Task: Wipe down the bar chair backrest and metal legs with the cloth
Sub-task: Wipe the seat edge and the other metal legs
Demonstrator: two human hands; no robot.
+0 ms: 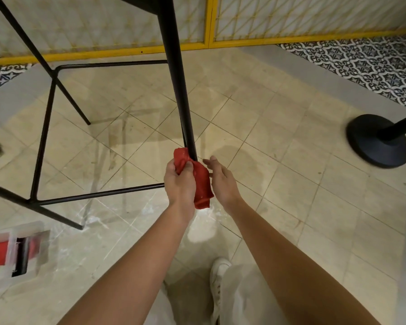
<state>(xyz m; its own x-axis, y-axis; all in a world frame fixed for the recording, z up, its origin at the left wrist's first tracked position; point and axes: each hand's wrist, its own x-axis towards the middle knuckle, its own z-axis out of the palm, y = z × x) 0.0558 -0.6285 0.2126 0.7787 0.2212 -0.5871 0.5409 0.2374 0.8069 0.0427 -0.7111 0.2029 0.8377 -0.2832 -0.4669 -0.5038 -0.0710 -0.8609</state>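
The bar chair's black metal frame fills the upper left; its nearest leg [177,78] runs down the middle of the view. A red cloth [202,181] is wrapped around the low part of that leg. My left hand [179,181] grips the cloth against the leg. My right hand [222,181] hovers just right of the cloth with fingers relaxed and spread, holding nothing. A horizontal footrest bar [99,194] joins the leg at the height of my left hand. The backrest is out of view.
A black round stanchion base [377,140] stands on the tiled floor at the right. A clear plastic box [17,249] holding something red lies at the lower left. A yellow-framed lattice partition [127,51] runs along the back. My white shoe [217,282] is below.
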